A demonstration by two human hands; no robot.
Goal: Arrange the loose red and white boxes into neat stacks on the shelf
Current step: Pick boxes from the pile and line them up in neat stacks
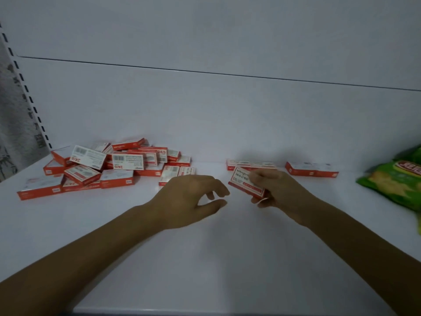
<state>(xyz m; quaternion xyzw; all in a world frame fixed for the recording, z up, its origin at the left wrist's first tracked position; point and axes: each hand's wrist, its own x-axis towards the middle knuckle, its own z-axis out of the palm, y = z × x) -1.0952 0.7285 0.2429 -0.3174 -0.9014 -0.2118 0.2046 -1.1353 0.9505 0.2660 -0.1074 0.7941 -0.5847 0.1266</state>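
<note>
In the head camera, your right hand [275,190] pinches a small red and white cardboard box [245,183] between thumb and fingers. The box is tilted, and it is to the right of the big pile of loose red and white boxes [109,165] on the flat white shelf [205,258]. Your left hand [191,195] is between the pile and the held box. Its fingers are softly bent and hold nothing.

Right of the pile, behind the held box, a low row of boxes [250,164] lies by the back wall. A second low row [312,169] lies further right. A green plastic snack bag [396,181] lies farthest right of the pile.
</note>
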